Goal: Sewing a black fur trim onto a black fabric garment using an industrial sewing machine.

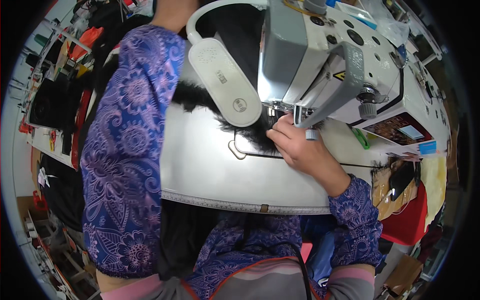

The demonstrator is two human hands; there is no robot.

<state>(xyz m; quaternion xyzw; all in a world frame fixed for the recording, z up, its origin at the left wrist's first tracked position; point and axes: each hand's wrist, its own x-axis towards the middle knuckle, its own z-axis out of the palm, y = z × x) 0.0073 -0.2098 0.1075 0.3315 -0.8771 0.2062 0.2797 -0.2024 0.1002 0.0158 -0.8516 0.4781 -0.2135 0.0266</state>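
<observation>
Under the head of a white and grey sewing machine (287,55) lies a piece of black furry fabric (252,135). My right hand (297,147) is beside the presser area, its fingers curled together on the fabric's edge. A grey bracket on the machine hides some of those fingertips. At the top edge, past a blue patterned sleeve, only the wrist and part of my left hand (175,12) show. Its fingers are out of sight. Plain black cloth (240,35) spreads behind the lamp, and more black fur (192,95) lies beside my left sleeve.
A white oval lamp (220,75) on a bent neck hangs over the pale machine table (200,150). A measuring tape (225,202) runs along the table's front edge. To the right are a green clip-like piece (361,139), a black phone-like object (402,177) and red cloth (407,220).
</observation>
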